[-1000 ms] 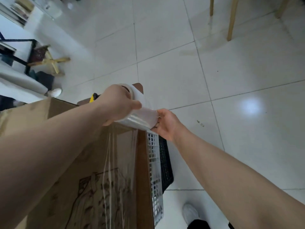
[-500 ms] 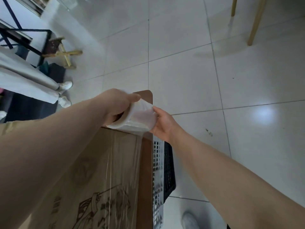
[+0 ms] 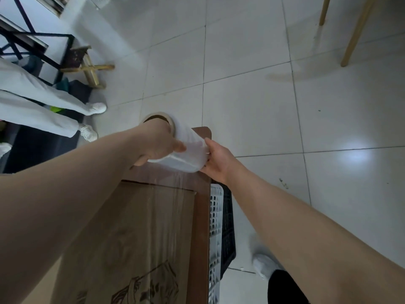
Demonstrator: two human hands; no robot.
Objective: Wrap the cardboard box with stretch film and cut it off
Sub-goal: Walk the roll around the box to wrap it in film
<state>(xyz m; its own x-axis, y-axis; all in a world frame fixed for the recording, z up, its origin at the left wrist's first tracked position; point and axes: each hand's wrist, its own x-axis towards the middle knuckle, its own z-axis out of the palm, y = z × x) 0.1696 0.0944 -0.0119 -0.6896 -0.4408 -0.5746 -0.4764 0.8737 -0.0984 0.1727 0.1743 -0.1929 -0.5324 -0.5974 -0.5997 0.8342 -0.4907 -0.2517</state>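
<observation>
My left hand (image 3: 156,143) and right hand (image 3: 219,162) grip the film roll (image 3: 188,153), now past the cardboard box (image 3: 140,229) (far side next).

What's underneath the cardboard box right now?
A brown tabletop shows past the cardboard box's right and far edges. The box covers the rest, so anything else beneath it cannot be seen.

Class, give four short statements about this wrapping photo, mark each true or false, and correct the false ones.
1. The left hand and right hand both hold the stretch film roll. True.
2. From the roll, film runs down over the cardboard box. True.
3. The roll rests on the box. False: it is held up, over the far end of the table.
4. A red crate stands beside the table. False: the crate is white.
</observation>
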